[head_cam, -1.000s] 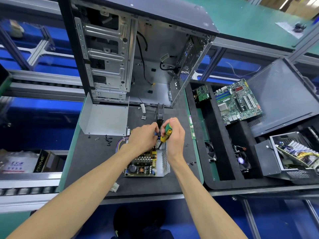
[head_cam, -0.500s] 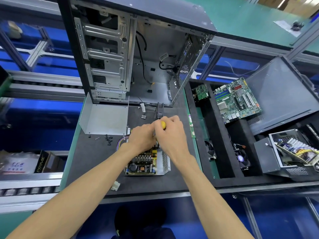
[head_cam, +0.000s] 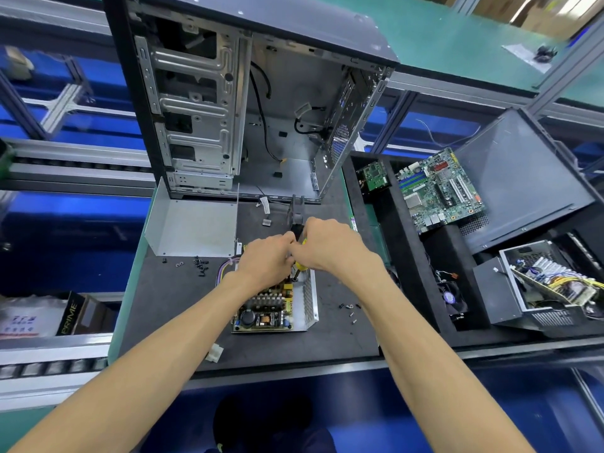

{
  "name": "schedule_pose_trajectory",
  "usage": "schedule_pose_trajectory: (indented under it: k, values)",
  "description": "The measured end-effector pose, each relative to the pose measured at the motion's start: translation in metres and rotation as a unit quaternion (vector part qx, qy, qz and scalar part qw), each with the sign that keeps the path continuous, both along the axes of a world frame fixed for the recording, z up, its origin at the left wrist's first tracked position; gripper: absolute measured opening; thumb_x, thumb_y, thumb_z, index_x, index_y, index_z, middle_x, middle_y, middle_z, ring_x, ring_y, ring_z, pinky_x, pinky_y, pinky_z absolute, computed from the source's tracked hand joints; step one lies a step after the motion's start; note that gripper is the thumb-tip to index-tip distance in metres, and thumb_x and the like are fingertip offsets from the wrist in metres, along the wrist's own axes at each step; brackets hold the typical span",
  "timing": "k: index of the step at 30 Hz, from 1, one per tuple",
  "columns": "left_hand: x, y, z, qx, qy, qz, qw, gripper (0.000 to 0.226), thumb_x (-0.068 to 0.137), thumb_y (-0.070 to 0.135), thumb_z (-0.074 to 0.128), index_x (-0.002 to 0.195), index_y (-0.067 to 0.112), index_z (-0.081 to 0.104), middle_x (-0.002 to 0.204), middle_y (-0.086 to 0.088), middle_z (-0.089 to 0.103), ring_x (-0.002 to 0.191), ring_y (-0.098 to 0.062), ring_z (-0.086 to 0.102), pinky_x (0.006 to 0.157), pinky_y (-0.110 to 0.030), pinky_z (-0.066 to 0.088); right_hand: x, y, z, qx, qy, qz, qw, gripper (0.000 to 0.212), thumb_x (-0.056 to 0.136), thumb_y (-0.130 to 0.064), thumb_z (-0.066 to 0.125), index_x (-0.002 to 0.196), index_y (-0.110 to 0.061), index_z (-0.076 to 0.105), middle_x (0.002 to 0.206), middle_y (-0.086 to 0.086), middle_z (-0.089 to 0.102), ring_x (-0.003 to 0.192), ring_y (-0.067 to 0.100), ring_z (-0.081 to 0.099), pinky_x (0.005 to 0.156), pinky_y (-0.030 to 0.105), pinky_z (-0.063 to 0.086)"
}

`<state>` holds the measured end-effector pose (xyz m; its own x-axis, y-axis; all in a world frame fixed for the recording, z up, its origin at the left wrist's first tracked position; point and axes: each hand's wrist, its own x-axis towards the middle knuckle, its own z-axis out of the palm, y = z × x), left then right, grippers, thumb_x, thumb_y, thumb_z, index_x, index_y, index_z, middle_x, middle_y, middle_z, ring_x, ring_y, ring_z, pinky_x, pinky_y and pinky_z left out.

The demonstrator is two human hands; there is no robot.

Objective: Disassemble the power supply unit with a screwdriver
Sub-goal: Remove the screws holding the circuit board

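The opened power supply unit point(head_cam: 277, 308) lies on the black mat, its circuit board bare inside a silver perforated shell. My right hand point(head_cam: 330, 246) grips the yellow-handled screwdriver point(head_cam: 300, 265), held upright over the unit's far end; only slivers of the handle show under the fingers. My left hand point(head_cam: 268, 261) sits right beside it over the same far end, fingers curled at the screwdriver's shaft; what they hold is hidden. The removed silver cover point(head_cam: 192, 227) lies to the left of the unit.
An empty computer case point(head_cam: 248, 103) stands upright just behind the hands. Loose screws point(head_cam: 199, 264) lie left of the unit, more screws point(head_cam: 349, 310) to its right. A tray on the right holds a motherboard point(head_cam: 438, 191), a fan point(head_cam: 452, 297) and another power supply point(head_cam: 549, 286).
My right hand has closed over the top of the screwdriver, hiding the green and yellow handle seen a second ago. Both hands stay at the unit's far end.
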<state>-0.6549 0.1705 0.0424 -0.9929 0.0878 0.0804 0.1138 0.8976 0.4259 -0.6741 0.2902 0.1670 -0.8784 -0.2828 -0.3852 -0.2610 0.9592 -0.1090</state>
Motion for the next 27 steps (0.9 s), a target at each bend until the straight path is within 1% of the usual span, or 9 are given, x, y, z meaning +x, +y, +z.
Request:
schedule_pose_trajectory:
  k: [2,4,6,8,11,16,20,24,27]
  values:
    - [-0.0005,0.0001,-0.0004,0.005,-0.002,0.001,1.000,0.009,0.092,0.021,0.055,0.100,0.020,0.052,0.096,-0.001,0.069,0.084,-0.031,0.065,0.062,-0.035,0.039,0.0009,0.0025,0.0000,0.001,0.016,-0.017,1.000,0.047,0.105,-0.049,0.037,0.086,-0.009,0.054,0.093,0.010,0.062,0.091,0.032,0.058,0.075,0.036,0.041]
    - [-0.0009,0.0000,-0.0012,0.006,-0.004,0.001,1.000,0.011,0.093,0.024,0.055,0.104,0.022,0.053,0.097,0.002,0.068,0.085,-0.029,0.065,0.064,-0.035,0.040,0.0012,0.0048,0.0005,-0.020,0.031,-0.014,0.999,0.036,0.105,-0.040,0.039,0.111,-0.010,0.059,0.112,0.016,0.065,0.099,0.036,0.060,0.076,0.036,0.041]
    - [-0.0010,0.0004,-0.0020,0.007,-0.005,0.000,1.000,0.010,0.092,0.023,0.054,0.102,0.022,0.051,0.097,0.000,0.068,0.083,-0.031,0.064,0.063,-0.036,0.039,0.0033,0.0056,0.0029,-0.041,0.018,0.011,0.999,0.037,0.102,-0.033,0.048,0.135,-0.017,0.047,0.122,0.016,0.058,0.097,0.038,0.058,0.073,0.037,0.040]
    - [-0.0010,0.0008,-0.0018,-0.001,-0.007,-0.008,1.000,0.019,0.089,0.021,0.053,0.109,0.021,0.053,0.099,-0.001,0.068,0.085,-0.032,0.064,0.065,-0.037,0.042,0.0076,0.0036,0.0008,-0.037,-0.005,0.030,0.999,0.043,0.100,-0.032,0.051,0.141,-0.022,0.040,0.128,0.015,0.048,0.092,0.036,0.052,0.074,0.037,0.038]
    - [-0.0002,0.0007,-0.0031,0.013,-0.002,-0.008,1.000,0.025,0.089,0.019,0.055,0.113,0.020,0.056,0.102,0.000,0.069,0.091,-0.032,0.065,0.069,-0.036,0.038,0.0078,-0.0019,-0.0052,-0.031,0.000,-0.002,1.000,0.038,0.104,-0.032,0.043,0.138,-0.016,0.044,0.128,0.018,0.052,0.104,0.039,0.054,0.077,0.038,0.036]
    - [0.0000,0.0013,-0.0035,0.015,0.007,-0.009,1.000,0.023,0.089,0.019,0.053,0.111,0.019,0.056,0.101,-0.004,0.069,0.087,-0.034,0.064,0.065,-0.037,0.036,0.0038,0.0033,-0.0004,-0.050,0.016,0.076,0.996,0.056,0.093,-0.024,0.059,0.145,-0.026,0.037,0.129,0.011,0.036,0.082,0.029,0.050,0.070,0.034,0.038]
    - [-0.0004,0.0011,-0.0048,0.022,0.005,-0.006,1.000,0.020,0.089,0.019,0.057,0.109,0.021,0.055,0.101,-0.002,0.069,0.089,-0.033,0.066,0.068,-0.038,0.044,-0.0012,0.0027,-0.0033,-0.016,0.017,0.009,1.000,0.032,0.102,-0.036,0.045,0.125,-0.018,0.059,0.115,0.010,0.058,0.101,0.036,0.060,0.075,0.036,0.041]
    - [-0.0008,0.0008,-0.0061,0.016,0.000,-0.011,1.000,0.026,0.087,0.019,0.054,0.113,0.020,0.054,0.102,-0.002,0.069,0.087,-0.033,0.066,0.065,-0.036,0.039,0.0032,0.0027,-0.0039,-0.050,0.014,0.081,0.995,0.043,0.094,-0.028,0.055,0.137,-0.032,0.047,0.126,0.005,0.043,0.089,0.034,0.059,0.074,0.036,0.042]
    - [0.0003,0.0008,-0.0055,0.028,0.005,-0.011,1.000,0.015,0.087,0.018,0.056,0.101,0.023,0.051,0.098,-0.002,0.069,0.086,-0.032,0.065,0.065,-0.035,0.036,-0.0007,0.0016,-0.0066,-0.020,0.035,0.031,0.999,0.031,0.099,-0.035,0.049,0.126,-0.021,0.058,0.121,0.010,0.060,0.094,0.036,0.060,0.078,0.038,0.048]
